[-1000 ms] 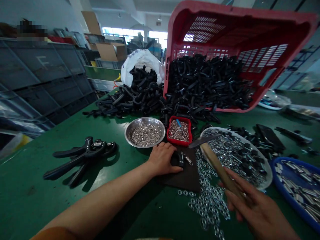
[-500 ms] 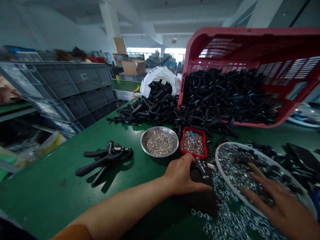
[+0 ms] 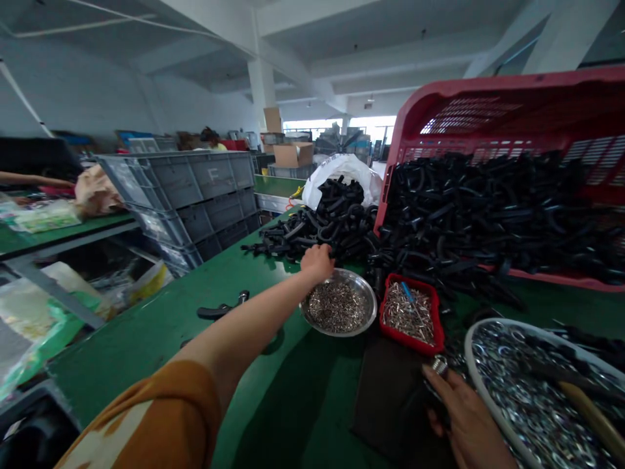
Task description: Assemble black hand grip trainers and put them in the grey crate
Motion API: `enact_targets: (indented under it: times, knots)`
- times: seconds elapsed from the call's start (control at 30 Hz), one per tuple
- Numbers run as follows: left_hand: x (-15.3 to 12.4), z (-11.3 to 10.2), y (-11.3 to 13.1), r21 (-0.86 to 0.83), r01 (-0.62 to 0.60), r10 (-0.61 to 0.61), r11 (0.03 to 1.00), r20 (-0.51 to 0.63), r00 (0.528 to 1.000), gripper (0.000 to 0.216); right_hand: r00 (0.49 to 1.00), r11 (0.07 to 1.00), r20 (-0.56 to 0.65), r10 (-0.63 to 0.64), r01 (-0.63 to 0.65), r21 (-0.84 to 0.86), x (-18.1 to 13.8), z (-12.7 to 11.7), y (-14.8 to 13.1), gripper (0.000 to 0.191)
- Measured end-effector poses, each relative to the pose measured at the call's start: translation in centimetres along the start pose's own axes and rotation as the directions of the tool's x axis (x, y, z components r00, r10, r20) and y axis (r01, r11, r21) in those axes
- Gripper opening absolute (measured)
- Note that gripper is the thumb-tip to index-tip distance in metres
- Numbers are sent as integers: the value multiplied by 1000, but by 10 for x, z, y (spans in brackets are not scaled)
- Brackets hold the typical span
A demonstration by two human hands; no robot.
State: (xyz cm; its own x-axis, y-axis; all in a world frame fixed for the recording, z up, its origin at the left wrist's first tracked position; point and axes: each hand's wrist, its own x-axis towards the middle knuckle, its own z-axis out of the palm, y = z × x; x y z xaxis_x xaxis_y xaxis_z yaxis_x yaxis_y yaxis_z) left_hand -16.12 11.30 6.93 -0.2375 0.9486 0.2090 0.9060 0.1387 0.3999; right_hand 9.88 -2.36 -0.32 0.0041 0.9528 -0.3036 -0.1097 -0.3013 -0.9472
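My left hand (image 3: pixel 318 262) reaches over the far left rim of a round metal bowl (image 3: pixel 374 303) of small metal pieces, at the near edge of a pile of black curved plastic parts (image 3: pixel 293 228). Its fingers are curled; their tips and anything in them are hidden. Above a dark mat (image 3: pixel 378 397), my right hand (image 3: pixel 469 417) is closed around a black plastic part with a ribbed metal end (image 3: pixel 440 366). A similar black assembly (image 3: pixel 219 311) lies on the green table, largely covered by my left forearm.
A red tray (image 3: pixel 413 339) holds metal pins and a blue-handled tool. To the right, a white basin (image 3: pixel 481 384) contains shiny rings and a wooden-handled tool (image 3: pixel 590 410). A tipped red crate (image 3: pixel 390 163) spills black parts. Grey crates (image 3: pixel 195 189) stand left; another person's arm (image 3: pixel 34 178) shows beyond.
My left hand has left the black part over the mat and moved forward to the pile. My right hand has come from the basin and now holds that part. The view has shifted.
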Motion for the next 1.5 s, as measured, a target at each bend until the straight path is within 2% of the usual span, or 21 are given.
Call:
enact_targets:
  times: [0.1, 0.2, 0.3, 0.37, 0.43, 0.5, 0.53, 0.57, 0.63, 0.67, 0.7, 0.73, 0.77, 0.83, 0.97, 1.07, 1.23, 1.4, 1.43, 1.5]
  knots:
    - [46, 11, -22, -43, 58, -56, 997, 64, 996, 45, 1000, 998, 14, -19, 20, -61, -3, 2, 2, 30]
    - [64, 31, -26, -106, 108, -100, 988, 81, 992, 39, 1000, 993, -2, -21, 21, -114, -4, 4, -1, 31]
    - [68, 39, -20, -175, 182, -187, 968, -15, 982, 37, 1000, 995, 6, -9, 9, -102, -3, 1, -1, 34]
    - [67, 31, -15, -224, 209, -238, 952, -111, 965, 40, 999, 995, 36, -14, 17, -94, -2, -1, 1, 35]
    - [62, 15, -10, -260, 203, -259, 944, -201, 945, 39, 997, 994, 75, -31, 39, -99, 0, -3, 2, 32]
    - [51, -6, -3, -302, 114, -211, 946, -310, 927, 35, 993, 993, 103, -50, 60, -105, 2, -4, 2, 29]
    - [42, -17, 1, -329, 22, -152, 944, -375, 914, 33, 993, 991, 101, -64, 75, -111, 3, -5, 1, 29]
    - [30, -26, 5, -375, -134, -63, 917, -468, 881, 31, 993, 988, 82, -90, 99, -118, 4, -6, 0, 28]
    - [-3, -38, 17, -446, -441, 116, 779, -588, 801, 31, 986, 978, 11, -169, 169, -123, 3, -6, -8, 28]
    - [-22, -40, 23, -498, -519, 172, 694, -586, 792, 32, 974, 968, -25, -223, 219, -122, 1, -6, -14, 28]
    - [-43, -39, 30, -582, -538, 211, 610, -535, 818, 34, 956, 952, -52, -289, 281, -123, -2, -6, -21, 28]
    - [-64, -34, 38, -687, -503, 235, 525, -451, 861, 36, 934, 930, -63, -353, 343, -130, -6, -4, -28, 28]
    - [-83, -28, 45, -784, -421, 271, 456, -328, 905, 37, 911, 906, -58, -409, 397, -150, -12, -2, -36, 27]
    - [-117, -10, 60, -889, -260, 320, 378, -138, 937, 37, 879, 857, 1, -477, 465, -223, -24, 5, -47, 24]
    - [-151, 19, 79, -956, -51, 248, 290, 24, 968, 36, 867, 788, 131, -480, 492, -370, -44, 18, -48, 23]
    - [-157, 25, 82, -950, -39, 225, 310, 34, 974, 36, 853, 764, 127, -507, 512, -392, -48, 22, -38, 28]
    - [-162, 18, 81, -870, -239, 329, 430, -96, 940, 31, 857, 758, 96, -506, 495, -424, -50, 22, -29, 25]
    - [-167, 14, 82, -762, -384, 430, 522, -154, 890, 29, 793, 636, 43, -608, 519, -570, -56, 18, -27, 17]
    - [-169, 14, 82, -749, -394, 434, 532, -158, 887, 29, 797, 638, 46, -602, 515, -573, -56, 17, -27, 17]
    - [-171, 17, 82, -742, -385, 425, 548, -149, 893, 28, 844, 714, 53, -534, 484, -506, -57, 16, -27, 20]
